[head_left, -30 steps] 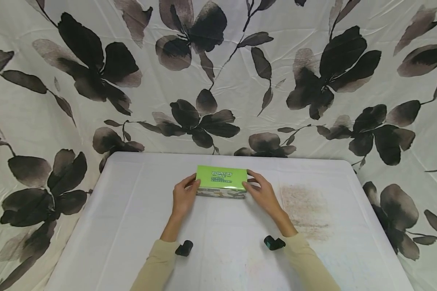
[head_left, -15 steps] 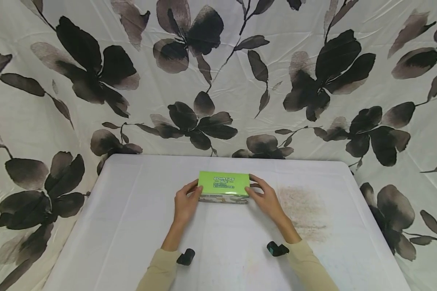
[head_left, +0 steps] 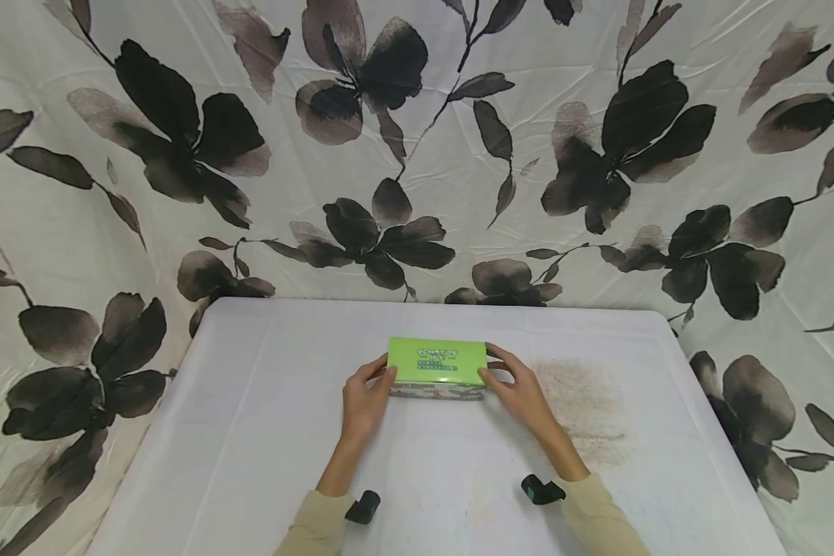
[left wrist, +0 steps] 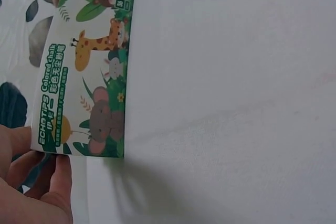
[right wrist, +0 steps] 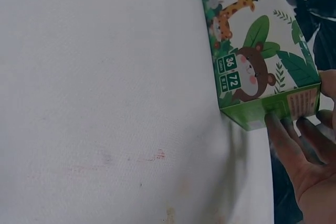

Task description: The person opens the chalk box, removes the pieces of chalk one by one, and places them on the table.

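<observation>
A box of colored chalk [head_left: 438,363] with a bright green top lies between my two hands near the back of the table. Its long side, printed with a giraffe and an elephant [left wrist: 105,119], faces me. My left hand [head_left: 365,401] grips the left end, thumb at the near top corner and fingers on the end face. At the opposite end my right hand [head_left: 521,390] grips it the same way; in the right wrist view its fingers [right wrist: 286,140] press the green end panel. The far side of the box is hidden.
The white-covered table [head_left: 278,432] has a brown smudge [head_left: 584,409] right of the box and faint coloured marks nearer me. A black wrist camera [head_left: 364,507] sits at the left cuff, another wrist camera [head_left: 542,489] at the right. A floral curtain [head_left: 486,170] hangs behind.
Both hands have moved the chalk box a little toward me and slightly right in the head view. The grip at both ends stays the same.
</observation>
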`<state>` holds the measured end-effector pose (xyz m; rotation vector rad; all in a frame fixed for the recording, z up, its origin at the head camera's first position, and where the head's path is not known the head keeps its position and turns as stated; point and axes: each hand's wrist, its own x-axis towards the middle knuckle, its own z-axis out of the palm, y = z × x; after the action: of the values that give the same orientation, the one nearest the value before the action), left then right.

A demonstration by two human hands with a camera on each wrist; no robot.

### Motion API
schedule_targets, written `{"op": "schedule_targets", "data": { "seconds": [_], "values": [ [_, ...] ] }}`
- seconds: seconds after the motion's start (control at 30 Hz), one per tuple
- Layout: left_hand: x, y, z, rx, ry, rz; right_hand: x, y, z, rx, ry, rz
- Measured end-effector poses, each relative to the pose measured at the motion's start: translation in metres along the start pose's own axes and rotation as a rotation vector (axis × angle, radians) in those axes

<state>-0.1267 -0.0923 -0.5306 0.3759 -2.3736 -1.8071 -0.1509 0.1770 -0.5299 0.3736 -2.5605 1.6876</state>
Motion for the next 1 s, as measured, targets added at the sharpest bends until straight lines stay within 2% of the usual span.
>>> {"op": "schedule_targets", "data": {
  "seconds": [0.1, 0.27, 0.43, 0.67, 1.0],
  "values": [
    [-0.004, 0.0, 0.001, -0.01, -0.007, 0.003, -0.002, 0.014, -0.001, -0.001, -0.001, 0.004],
    [-0.011, 0.0, 0.002, -0.001, -0.002, 0.003, -0.007, 0.02, -0.004, -0.012, -0.02, -0.032],
    [-0.017, 0.0, 0.004, 0.001, -0.005, 0.012, -0.012, 0.021, -0.008, -0.026, -0.023, -0.049],
    [-0.025, -0.002, 0.005, -0.008, 0.005, 0.049, -0.02, 0.021, -0.009, 0.004, -0.032, -0.027],
    [-0.034, -0.004, -0.004, -0.02, -0.015, 0.056, -0.026, 0.016, -0.007, 0.057, -0.06, -0.011]
  ]
}}
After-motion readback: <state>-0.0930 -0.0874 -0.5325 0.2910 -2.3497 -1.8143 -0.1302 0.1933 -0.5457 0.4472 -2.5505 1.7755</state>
